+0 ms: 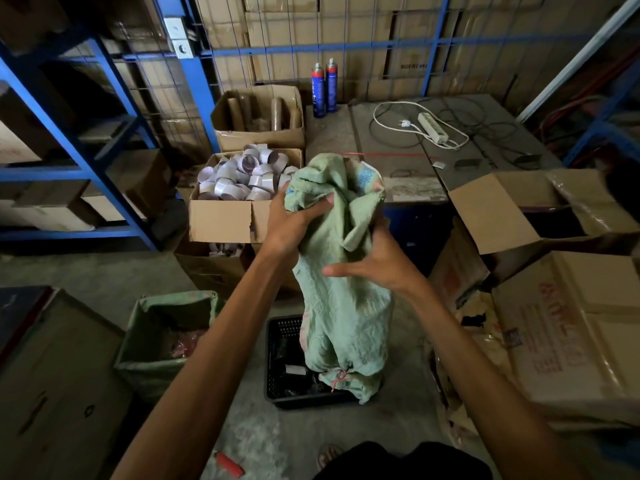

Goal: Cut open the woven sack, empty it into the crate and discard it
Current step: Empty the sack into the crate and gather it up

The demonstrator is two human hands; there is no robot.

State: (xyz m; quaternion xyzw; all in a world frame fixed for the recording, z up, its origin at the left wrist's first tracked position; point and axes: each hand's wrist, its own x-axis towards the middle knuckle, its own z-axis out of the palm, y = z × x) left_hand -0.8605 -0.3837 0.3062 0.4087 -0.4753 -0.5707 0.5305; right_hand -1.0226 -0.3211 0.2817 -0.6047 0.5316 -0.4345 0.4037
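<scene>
The left hand (pixel 294 220) grips a bunch of the green sack (pixel 346 306) near its upper end, fingers dug into the folds. The right hand (pixel 379 263) clasps the sack just below, at about 4 o'clock from the left hand. Its thumb stretches across the front and its fingers are hidden behind the cloth.

The sack hangs upright between the hands, crumpled and limp. Its lower end, tied with pink string, dips into the black crate (pixel 277 334) on the floor at 6 o'clock. Dark items lie in the crate.

At 11 o'clock from the hands stands a cardboard box (pixel 221 220) heaped with white rolls (pixel 242 178). Two spray cans (pixel 324 88) stand at 12 o'clock by the wire wall, and a power strip (pixel 433 128) lies at 1 o'clock. A green-lined bin (pixel 138 344) sits at 8 o'clock beside the crate. A red tool (pixel 229 465) lies on the floor at 7 o'clock. Blue shelving (pixel 104 168) fills the 9 o'clock side.
</scene>
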